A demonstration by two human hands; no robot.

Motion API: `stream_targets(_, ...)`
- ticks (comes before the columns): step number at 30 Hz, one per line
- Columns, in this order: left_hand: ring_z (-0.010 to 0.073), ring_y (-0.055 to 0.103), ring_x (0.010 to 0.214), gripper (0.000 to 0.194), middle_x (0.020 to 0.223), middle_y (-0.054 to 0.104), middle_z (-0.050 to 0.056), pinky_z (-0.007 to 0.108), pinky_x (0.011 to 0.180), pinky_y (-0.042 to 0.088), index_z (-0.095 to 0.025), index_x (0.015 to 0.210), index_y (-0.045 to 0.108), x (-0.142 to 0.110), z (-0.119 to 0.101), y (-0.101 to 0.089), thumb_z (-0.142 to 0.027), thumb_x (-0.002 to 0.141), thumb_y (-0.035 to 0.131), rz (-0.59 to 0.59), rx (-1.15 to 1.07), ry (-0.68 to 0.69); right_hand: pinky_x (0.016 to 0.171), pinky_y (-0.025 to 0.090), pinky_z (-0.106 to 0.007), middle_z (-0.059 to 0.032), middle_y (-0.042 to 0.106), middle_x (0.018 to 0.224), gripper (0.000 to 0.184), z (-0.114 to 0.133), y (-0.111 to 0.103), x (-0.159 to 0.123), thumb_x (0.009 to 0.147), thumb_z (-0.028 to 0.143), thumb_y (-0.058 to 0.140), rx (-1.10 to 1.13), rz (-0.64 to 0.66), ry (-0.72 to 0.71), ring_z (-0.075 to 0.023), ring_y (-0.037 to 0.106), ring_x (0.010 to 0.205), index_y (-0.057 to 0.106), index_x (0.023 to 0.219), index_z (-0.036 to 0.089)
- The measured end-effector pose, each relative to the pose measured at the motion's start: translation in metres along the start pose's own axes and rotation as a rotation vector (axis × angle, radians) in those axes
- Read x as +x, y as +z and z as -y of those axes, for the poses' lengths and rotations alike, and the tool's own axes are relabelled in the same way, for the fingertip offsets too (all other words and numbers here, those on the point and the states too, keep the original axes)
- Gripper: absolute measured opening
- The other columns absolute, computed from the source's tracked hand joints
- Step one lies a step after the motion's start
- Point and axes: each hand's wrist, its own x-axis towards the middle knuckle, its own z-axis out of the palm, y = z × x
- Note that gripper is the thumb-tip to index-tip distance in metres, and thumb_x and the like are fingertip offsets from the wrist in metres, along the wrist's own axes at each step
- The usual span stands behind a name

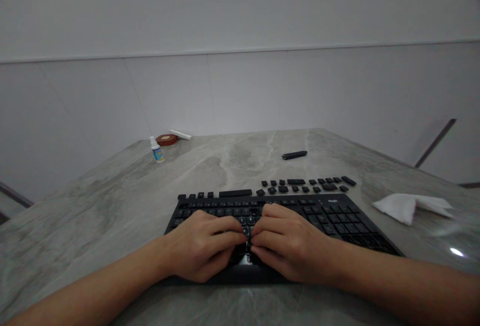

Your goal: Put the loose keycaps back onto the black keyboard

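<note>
- Far past the left hand, toward the back of the grey marbled table (112, 206), a small white spray bottle (157, 151) with a blue and yellow label stands upright.
- Just behind the bottle, a reddish-brown box (166, 139) lies beside a thin white strip (181, 135).
- Left hand (206, 246): bent over the keyboard, fingers curled and drawn close together, tips near its middle. Whether they pinch anything small, I cannot tell.
- Under both hands lies the black keyboard (242, 212), its middle keys showing in the narrow gap between them.
- Beyond the hands, along the keyboard's far edge, one long loose key (235, 193) lies with small ones to either side.
- Right hand (287, 241): also curled, its fingertips just beside the left hand's; I cannot tell if it grips anything.
- Well beyond the right hand, a dark pen-like tool (294, 155) lies flat.
- To the right hand's right, beside the keyboard, rests a crumpled white cloth (410, 207).
</note>
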Motion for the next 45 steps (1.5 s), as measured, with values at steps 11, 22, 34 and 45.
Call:
stream_targets(11, 0.0190, 0.070, 0.077, 0.031, 0.114, 0.069, 0.010, 0.031, 0.056, 0.058, -0.014, 0.119, 0.060, 0.003, 0.000, -0.002, -0.011, 0.092, 0.046, 0.025, 0.003, 0.038, 0.069, 0.048, -0.035, -0.0078, 0.069, 0.082, 0.016, 0.003, -0.005, 0.001, 0.092, 0.012, 0.055, 0.011, 0.040, -0.010, -0.0184, 0.053, 0.075, 0.069, 0.085, 0.012)
stream_targets(22, 0.0186, 0.069, 0.070, 0.029, 0.102, 0.071, 0.013, 0.030, 0.054, 0.058, -0.008, 0.113, 0.060, 0.010, -0.006, -0.001, -0.006, 0.091, 0.042, -0.002, -0.003, 0.098, 0.052, 0.042, -0.029, -0.0055, 0.061, 0.073, 0.023, 0.006, -0.005, -0.001, 0.089, 0.015, 0.049, 0.064, 0.245, 0.060, -0.0146, 0.054, 0.061, 0.066, 0.074, 0.013)
stream_targets(34, 0.0177, 0.067, 0.065, 0.027, 0.104, 0.072, 0.012, 0.030, 0.049, 0.054, -0.009, 0.111, 0.063, 0.009, -0.006, 0.002, -0.006, 0.091, 0.045, 0.001, -0.012, 0.083, 0.048, 0.039, -0.025, -0.0035, 0.066, 0.074, 0.020, 0.003, -0.009, 0.001, 0.088, 0.019, 0.055, 0.037, 0.311, 0.042, -0.0117, 0.059, 0.059, 0.068, 0.075, 0.014)
stream_targets(45, 0.0196, 0.070, 0.069, 0.031, 0.105, 0.073, 0.013, 0.032, 0.049, 0.056, -0.008, 0.115, 0.063, 0.009, -0.010, -0.003, -0.005, 0.089, 0.046, -0.021, 0.045, 0.080, 0.070, 0.043, -0.029, -0.0064, 0.073, 0.081, 0.016, -0.112, -0.034, 0.032, 0.090, 0.020, 0.060, -0.202, 0.138, 0.447, -0.0142, 0.061, 0.070, 0.074, 0.085, 0.015)
